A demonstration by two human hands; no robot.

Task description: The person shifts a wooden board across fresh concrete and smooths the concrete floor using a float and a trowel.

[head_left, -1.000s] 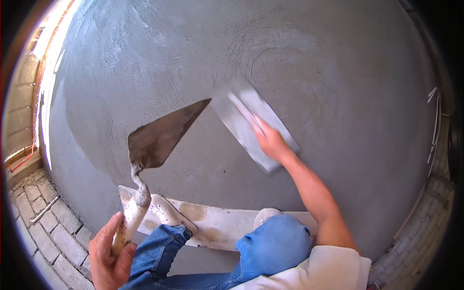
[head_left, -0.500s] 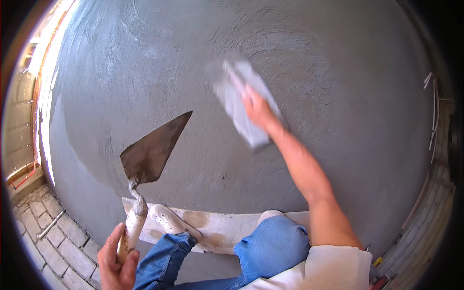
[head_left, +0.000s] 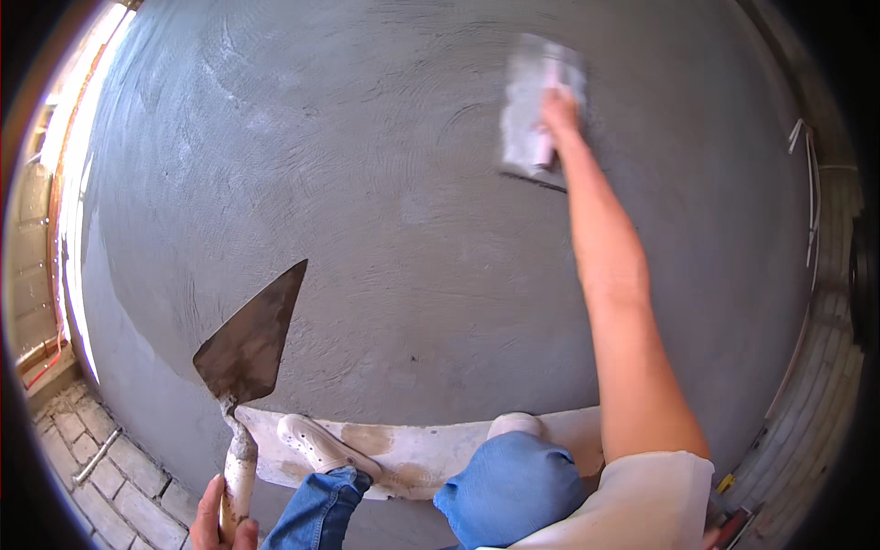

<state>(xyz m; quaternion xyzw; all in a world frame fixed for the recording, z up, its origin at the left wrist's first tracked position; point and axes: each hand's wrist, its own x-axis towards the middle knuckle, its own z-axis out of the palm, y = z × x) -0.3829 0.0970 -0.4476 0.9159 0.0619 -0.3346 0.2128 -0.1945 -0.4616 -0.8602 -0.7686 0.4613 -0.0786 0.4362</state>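
Note:
My right hand [head_left: 560,112] grips the handle of a pale rectangular plastering float [head_left: 524,115], smeared by motion, out at arm's length on the grey wet mortar surface [head_left: 394,229]. Swirled stroke marks cover much of that mortar. At the lower left, my left hand [head_left: 220,522] is closed around the mortar-stained handle of a pointed trowel [head_left: 252,339]. Its brown diamond-shaped blade points up and to the right, held above the mortar. Part of the left hand falls outside the lower edge of the picture.
My feet, in pale clogs [head_left: 316,445], rest on a whitish board [head_left: 412,454] laid over the mortar. Grey paving bricks [head_left: 128,486] border the lower left. White thin strips [head_left: 810,183] lie along the right edge. Bright light enters at the left by a brown-framed opening [head_left: 60,211].
My right hand has swept the float up and to the right, turning it more upright. The left hand and trowel appear lower and farther left in the picture, partly as the view shifted.

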